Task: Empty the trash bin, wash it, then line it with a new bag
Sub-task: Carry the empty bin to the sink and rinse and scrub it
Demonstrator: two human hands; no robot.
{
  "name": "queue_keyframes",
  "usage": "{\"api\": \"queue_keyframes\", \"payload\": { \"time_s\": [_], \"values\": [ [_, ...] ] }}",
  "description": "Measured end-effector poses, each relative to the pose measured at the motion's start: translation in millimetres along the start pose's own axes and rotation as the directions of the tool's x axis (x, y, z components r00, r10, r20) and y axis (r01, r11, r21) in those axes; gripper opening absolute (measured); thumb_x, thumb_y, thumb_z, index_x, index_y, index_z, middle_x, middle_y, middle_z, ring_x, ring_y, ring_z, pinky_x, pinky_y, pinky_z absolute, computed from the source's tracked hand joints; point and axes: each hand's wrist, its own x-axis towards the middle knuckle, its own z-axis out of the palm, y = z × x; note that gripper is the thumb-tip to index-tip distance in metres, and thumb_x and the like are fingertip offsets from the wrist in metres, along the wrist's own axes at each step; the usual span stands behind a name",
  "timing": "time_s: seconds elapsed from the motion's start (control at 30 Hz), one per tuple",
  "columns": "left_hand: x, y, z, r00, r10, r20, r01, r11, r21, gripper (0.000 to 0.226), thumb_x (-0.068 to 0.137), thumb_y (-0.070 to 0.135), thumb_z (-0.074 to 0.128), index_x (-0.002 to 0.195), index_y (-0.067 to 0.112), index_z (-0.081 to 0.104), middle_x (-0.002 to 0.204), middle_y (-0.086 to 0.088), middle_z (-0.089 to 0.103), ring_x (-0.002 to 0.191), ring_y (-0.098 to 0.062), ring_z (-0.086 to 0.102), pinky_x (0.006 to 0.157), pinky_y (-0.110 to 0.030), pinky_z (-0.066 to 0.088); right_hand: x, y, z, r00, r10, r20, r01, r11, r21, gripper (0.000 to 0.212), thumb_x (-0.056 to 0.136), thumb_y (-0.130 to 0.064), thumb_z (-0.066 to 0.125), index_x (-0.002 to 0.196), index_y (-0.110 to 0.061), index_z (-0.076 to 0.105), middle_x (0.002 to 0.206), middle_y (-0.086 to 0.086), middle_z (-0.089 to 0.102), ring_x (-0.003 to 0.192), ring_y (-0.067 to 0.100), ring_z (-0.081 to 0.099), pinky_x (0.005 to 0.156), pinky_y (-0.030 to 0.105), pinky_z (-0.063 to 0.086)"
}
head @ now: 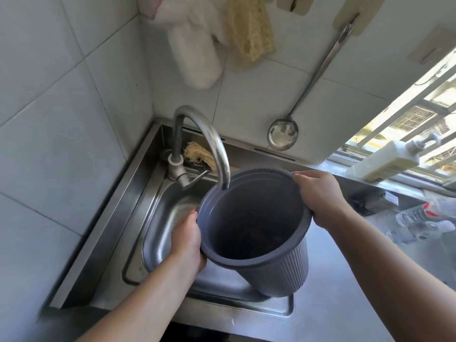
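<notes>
1. Holding a grey ribbed trash bin (256, 230) at the centre of the frame, tilted over a steel sink (158, 233).
2. The left hand (186, 239) grasps its lower-left rim.
3. The right hand (320, 193) grasps its upper-right rim.
4. The faucet (207, 137) spout ends just above the bin's upper rim.

White glazed wall tiles (61, 119) meet in a corner behind a stainless steel sink (158, 233) set into a steel worktop (345, 304). A curved chrome tap (207, 137) rises at the sink's back left corner, with a frayed scrubber (197, 154) just behind it. On the back wall hang a white cloth (195, 53), a yellowish net cloth (249, 33) and a steel ladle (283, 132). At the right, daylight enters a barred window (419, 114); a pump bottle (387, 159) lies on its sill.
</notes>
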Motion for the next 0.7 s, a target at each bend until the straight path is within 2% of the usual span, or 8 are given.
{"api": "queue_keyframes", "payload": {
  "time_s": [0.07, 0.13, 0.2, 0.27, 0.33, 0.43, 0.57, 0.7],
  "values": [
    [6, -7, -3, 0.998, -0.055, 0.011, 0.055, 0.998, 0.001, 0.023, 0.087, 0.025, 0.059, 0.090, 0.010, 0.077, 0.085, -0.010, 0.078, 0.076, -0.029, 0.074, 0.070, -0.040, 0.061, 2, -4, 1, 0.999, 0.037, 0.005, -0.037, 0.997, -0.072, 0.022, 0.086, -0.013, 0.057, 0.092, 0.000, 0.073, 0.105, 0.032, 0.066, 0.068, 0.029, 0.058, 0.066, 0.055, 0.060],
    [13, -17, -8, 0.993, -0.116, 0.014, 0.116, 0.993, -0.004, 0.024, 0.083, 0.020, 0.059, 0.093, 0.009, 0.078, 0.090, -0.013, 0.078, 0.084, -0.031, 0.074, 0.082, -0.047, 0.060, 7, -2, 4, 0.997, 0.079, 0.004, -0.077, 0.984, -0.164, 0.023, 0.083, -0.011, 0.055, 0.090, 0.005, 0.070, 0.084, 0.037, 0.062, 0.064, 0.024, 0.048, 0.055, 0.039, 0.044],
    [18, -29, -12, 0.986, -0.163, 0.019, 0.163, 0.987, -0.008, 0.022, 0.082, 0.019, 0.060, 0.088, 0.010, 0.078, 0.091, -0.014, 0.078, 0.083, -0.031, 0.073, 0.079, -0.045, 0.060, 8, -3, 11, 0.994, 0.108, -0.001, -0.104, 0.959, -0.264, 0.019, 0.081, -0.008, 0.053, 0.076, 0.006, 0.065, 0.062, 0.020, 0.049, 0.055, 0.022, 0.043, 0.052, 0.034, 0.033],
    [21, -41, -16, 0.978, -0.206, 0.020, 0.206, 0.978, -0.025, 0.023, 0.083, 0.019, 0.061, 0.094, 0.008, 0.078, 0.091, -0.015, 0.078, 0.087, -0.033, 0.073, 0.078, -0.041, 0.060, 8, -3, 21, 0.988, 0.135, 0.069, -0.099, 0.919, -0.382, 0.012, 0.081, -0.003, 0.054, 0.075, -0.006, 0.065, 0.064, 0.010, 0.054, 0.055, 0.023, 0.051, 0.052, 0.029, 0.037],
    [24, -51, -20, 0.967, -0.253, 0.015, 0.254, 0.967, -0.035, 0.026, 0.084, 0.019, 0.062, 0.101, 0.004, 0.077, 0.094, -0.015, 0.078, 0.092, -0.034, 0.072, 0.079, -0.040, 0.059, 11, -4, 31, 0.990, 0.129, 0.057, -0.098, 0.920, -0.379, 0.008, 0.084, -0.008, 0.057, 0.083, -0.012, 0.064, 0.074, 0.005, 0.060, 0.064, 0.020, 0.057, 0.053, 0.023, 0.042],
    [26, -64, -24, 0.951, -0.308, 0.019, 0.309, 0.950, -0.036, 0.028, 0.088, 0.018, 0.059, 0.104, 0.002, 0.076, 0.096, -0.017, 0.078, 0.091, -0.034, 0.073, 0.068, -0.037, 0.060, 16, -2, 40, 0.988, 0.144, 0.051, -0.106, 0.885, -0.454, 0.013, 0.083, -0.011, 0.049, 0.073, -0.012, 0.057, 0.066, 0.006, 0.055, 0.053, 0.021, 0.050, 0.050, 0.023, 0.041],
    [28, -68, -26, 0.941, -0.338, 0.022, 0.338, 0.940, -0.052, 0.034, 0.092, 0.016, 0.052, 0.112, -0.002, 0.073, 0.104, -0.020, 0.075, 0.096, -0.037, 0.071, 0.075, -0.040, 0.058, 18, -8, 52, 0.984, 0.167, 0.064, -0.111, 0.850, -0.515, 0.018, 0.073, -0.007, 0.044, 0.070, -0.002, 0.061, 0.058, 0.015, 0.054, 0.052, 0.030, 0.051, 0.054, 0.034, 0.041],
    [34, -67, -31, 0.931, -0.363, 0.036, 0.365, 0.927, -0.084, 0.035, 0.095, 0.013, 0.046, 0.113, -0.003, 0.071, 0.099, -0.021, 0.075, 0.085, -0.035, 0.070, 0.064, -0.037, 0.055, 18, -16, 63, 0.983, 0.160, 0.091, -0.078, 0.808, -0.584, 0.015, 0.079, -0.002, 0.048, 0.065, -0.001, 0.052, 0.053, 0.013, 0.046, 0.043, 0.026, 0.044, 0.038, 0.021, 0.033]
  ]
}}
